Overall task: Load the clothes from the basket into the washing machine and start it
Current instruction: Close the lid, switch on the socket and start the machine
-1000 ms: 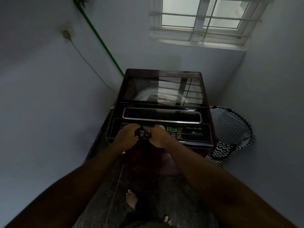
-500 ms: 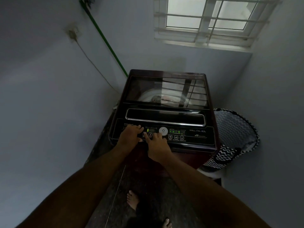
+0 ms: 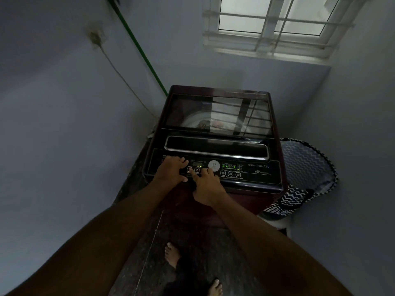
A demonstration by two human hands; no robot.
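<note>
Two bare feet [image 3: 172, 254] are seen nearest, on the dark floor [image 3: 205, 248]. Beyond them, the right hand [image 3: 208, 188] is stretched to the washer's [image 3: 213, 135] panel [image 3: 256, 169], its forefinger laid on a button [image 3: 189, 169], nothing gripped. The left hand [image 3: 171, 169] is rested flat on the panel's left end, fingers straight. The lid [image 3: 218, 113] is shut; clothes [image 3: 213, 124] are glimpsed beneath it. The basket [image 3: 303, 167] is stood just right of the washer. A window [image 3: 271, 24] is set farthest.
</note>
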